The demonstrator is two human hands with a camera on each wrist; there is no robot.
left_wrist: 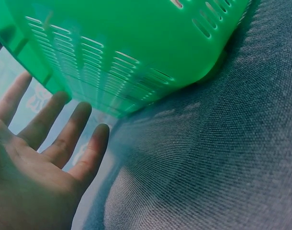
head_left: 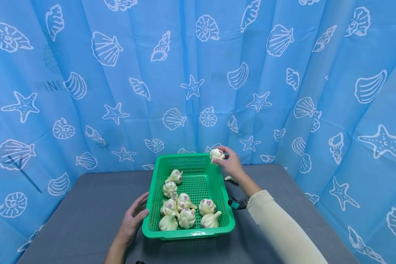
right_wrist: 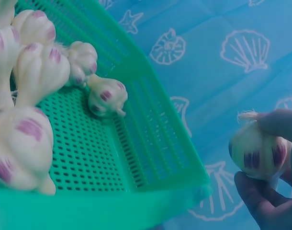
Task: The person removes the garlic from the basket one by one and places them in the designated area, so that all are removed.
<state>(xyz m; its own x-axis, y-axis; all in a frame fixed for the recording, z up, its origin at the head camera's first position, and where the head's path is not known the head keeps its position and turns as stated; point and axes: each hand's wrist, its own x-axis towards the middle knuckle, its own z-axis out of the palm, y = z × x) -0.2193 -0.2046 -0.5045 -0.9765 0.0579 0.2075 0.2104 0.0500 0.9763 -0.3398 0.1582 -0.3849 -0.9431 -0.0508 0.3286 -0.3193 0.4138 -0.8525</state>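
Observation:
A garlic bulb (head_left: 216,155) with purple patches is pinched between the thumb and fingers of my right hand (head_left: 231,162), above the far right corner of the green basket (head_left: 230,222). The right wrist view shows the same garlic bulb (right_wrist: 259,149) outside the rim, its roots towards the thumb side. My left hand (head_left: 133,217) is at the basket's left side, fingers extended. In the left wrist view the left hand's fingers (left_wrist: 72,125) are spread near the rim. Several garlic bulbs (head_left: 186,218) lie in the basket, mostly along its left and near sides.
On the grey tabletop (head_left: 95,209), another pale garlic bulb (head_left: 230,178) lies right of the basket, partly hidden by the right arm. A blue curtain (head_left: 191,121) with shell prints hangs behind the table. A dark wrist strap (head_left: 238,203) is on the right arm.

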